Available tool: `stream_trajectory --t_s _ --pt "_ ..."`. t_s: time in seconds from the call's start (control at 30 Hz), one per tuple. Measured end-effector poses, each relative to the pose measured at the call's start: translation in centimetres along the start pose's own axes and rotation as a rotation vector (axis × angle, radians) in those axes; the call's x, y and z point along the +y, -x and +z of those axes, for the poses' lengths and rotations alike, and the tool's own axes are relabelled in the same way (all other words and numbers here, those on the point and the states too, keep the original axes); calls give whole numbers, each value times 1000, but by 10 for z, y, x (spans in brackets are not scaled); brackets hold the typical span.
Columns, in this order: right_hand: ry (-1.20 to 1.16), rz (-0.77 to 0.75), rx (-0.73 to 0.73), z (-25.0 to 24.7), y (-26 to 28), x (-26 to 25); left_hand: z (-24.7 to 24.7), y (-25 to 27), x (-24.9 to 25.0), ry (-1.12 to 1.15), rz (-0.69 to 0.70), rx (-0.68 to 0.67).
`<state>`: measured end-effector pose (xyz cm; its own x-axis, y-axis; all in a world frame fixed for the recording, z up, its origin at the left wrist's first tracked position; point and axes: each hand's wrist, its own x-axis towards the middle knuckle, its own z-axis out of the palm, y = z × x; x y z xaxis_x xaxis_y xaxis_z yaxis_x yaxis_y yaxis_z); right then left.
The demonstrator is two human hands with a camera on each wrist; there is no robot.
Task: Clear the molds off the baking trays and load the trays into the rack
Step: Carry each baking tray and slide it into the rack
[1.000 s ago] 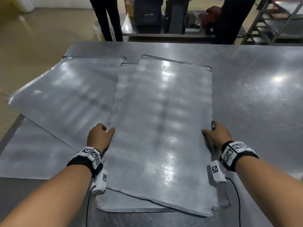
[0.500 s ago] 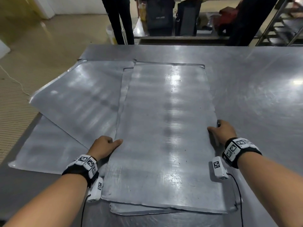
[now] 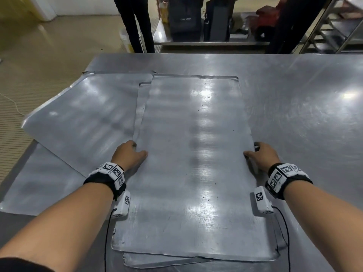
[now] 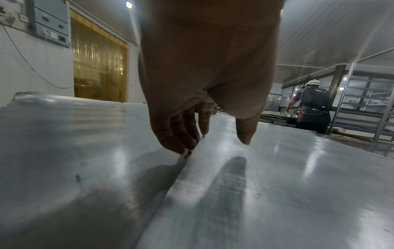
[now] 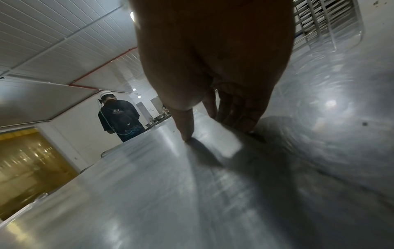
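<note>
A flat metal baking tray [image 3: 192, 163] lies lengthwise on top of a stack in the middle of the steel table [image 3: 304, 114]. My left hand [image 3: 130, 154] grips its left long edge, thumb on top and fingers curled under the rim [image 4: 187, 143]. My right hand [image 3: 259, 154] grips the right long edge the same way, thumb [image 5: 185, 131] pressed on the tray face. A second tray [image 3: 157, 264] peeks out beneath at the near end. Two more trays [image 3: 84, 118] lie fanned to the left. No molds show.
A metal rack [image 3: 337, 26] stands at the far right behind the table. Two people in dark trousers [image 3: 135, 26] stand beyond the far edge near a low shelf with dark bags. The leftmost tray [image 3: 29, 189] overhangs the table's left edge.
The top tray has turned and slid into line with the tray beneath it, its far end squaring up. Both hands kept their hold on its long edges.
</note>
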<state>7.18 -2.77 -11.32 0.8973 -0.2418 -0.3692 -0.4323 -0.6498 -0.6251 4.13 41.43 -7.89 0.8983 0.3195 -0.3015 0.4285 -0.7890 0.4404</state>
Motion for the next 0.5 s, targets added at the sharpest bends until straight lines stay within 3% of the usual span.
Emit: stream_trajectory --t_s 0.23,0.5 --pt "56 -48 0 -1 -21 -9 3 -31 12 137 -131 3" --pt "64 -103 -5 -14 -35 -22 -6 -54 7 144 -173 -159"
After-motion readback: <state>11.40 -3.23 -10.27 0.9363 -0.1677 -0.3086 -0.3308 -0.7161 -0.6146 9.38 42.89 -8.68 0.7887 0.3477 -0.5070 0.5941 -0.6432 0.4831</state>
